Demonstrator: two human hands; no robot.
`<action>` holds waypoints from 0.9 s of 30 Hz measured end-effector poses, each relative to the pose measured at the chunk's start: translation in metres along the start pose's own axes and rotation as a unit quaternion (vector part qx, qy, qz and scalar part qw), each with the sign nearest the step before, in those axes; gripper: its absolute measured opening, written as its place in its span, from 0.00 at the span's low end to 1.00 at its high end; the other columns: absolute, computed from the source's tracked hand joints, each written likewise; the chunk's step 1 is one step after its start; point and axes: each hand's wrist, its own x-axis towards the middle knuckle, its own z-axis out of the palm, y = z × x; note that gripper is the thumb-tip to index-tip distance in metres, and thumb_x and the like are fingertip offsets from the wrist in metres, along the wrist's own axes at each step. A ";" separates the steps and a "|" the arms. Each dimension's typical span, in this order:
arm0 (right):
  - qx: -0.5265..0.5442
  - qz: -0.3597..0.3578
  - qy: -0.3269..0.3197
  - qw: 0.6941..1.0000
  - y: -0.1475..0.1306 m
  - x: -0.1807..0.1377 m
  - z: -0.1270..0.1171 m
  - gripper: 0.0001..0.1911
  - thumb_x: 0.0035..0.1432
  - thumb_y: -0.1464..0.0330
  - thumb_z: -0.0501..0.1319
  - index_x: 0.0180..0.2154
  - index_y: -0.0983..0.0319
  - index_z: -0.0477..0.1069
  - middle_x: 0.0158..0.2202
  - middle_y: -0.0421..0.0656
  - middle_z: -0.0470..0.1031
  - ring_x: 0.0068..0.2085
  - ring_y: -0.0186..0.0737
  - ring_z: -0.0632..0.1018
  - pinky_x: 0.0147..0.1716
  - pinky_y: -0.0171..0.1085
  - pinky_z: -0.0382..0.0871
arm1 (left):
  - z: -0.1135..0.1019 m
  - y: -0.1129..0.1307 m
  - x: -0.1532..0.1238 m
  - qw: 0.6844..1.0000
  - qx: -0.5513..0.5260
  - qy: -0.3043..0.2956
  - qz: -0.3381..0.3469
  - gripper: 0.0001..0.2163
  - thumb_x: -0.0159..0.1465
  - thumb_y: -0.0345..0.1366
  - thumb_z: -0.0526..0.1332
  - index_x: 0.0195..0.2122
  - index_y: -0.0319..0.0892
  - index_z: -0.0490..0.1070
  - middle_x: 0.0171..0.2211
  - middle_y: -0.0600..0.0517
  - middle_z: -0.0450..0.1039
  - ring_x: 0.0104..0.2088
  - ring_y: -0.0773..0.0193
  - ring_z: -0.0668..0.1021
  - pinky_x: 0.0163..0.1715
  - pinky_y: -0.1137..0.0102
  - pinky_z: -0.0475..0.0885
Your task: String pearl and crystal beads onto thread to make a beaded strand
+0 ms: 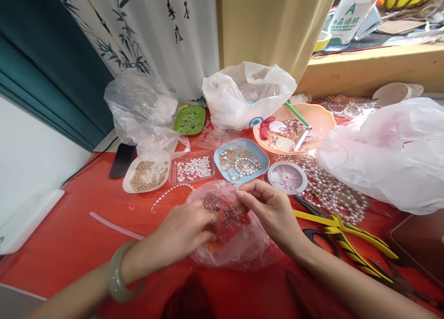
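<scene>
My left hand (185, 231), with a pale green bangle on its wrist, reaches into a small clear plastic bag (239, 245) of dark reddish beads (222, 208) on the red table; its fingers are curled among the beads. My right hand (270, 208) hovers over the bag's right side, thumb and fingers pinched together near the beads, seemingly on a thin thread that I can barely see. A short string of white pearls (166, 194) lies just left of the bag.
Behind the bag sit a dish of gold beads (147, 173), a clear tray of pearls (192, 168), a blue dish (241, 161), a thread spool (287, 176), an orange bowl (294, 129), pearl strands, and plastic bags. Yellow-handled pliers (343, 233) and scissors lie right.
</scene>
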 end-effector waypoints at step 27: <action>0.005 0.021 -0.005 1.000 -0.001 0.001 0.000 0.10 0.51 0.64 0.61 0.25 0.64 0.67 0.19 0.38 0.71 0.21 0.27 0.70 0.21 0.28 0.65 | -0.023 -0.004 0.038 0.748 -0.644 0.147 -0.069 0.06 0.51 0.30 0.65 0.31 0.38 0.74 0.27 0.54 0.74 0.27 0.72 0.74 0.28 0.78 0.68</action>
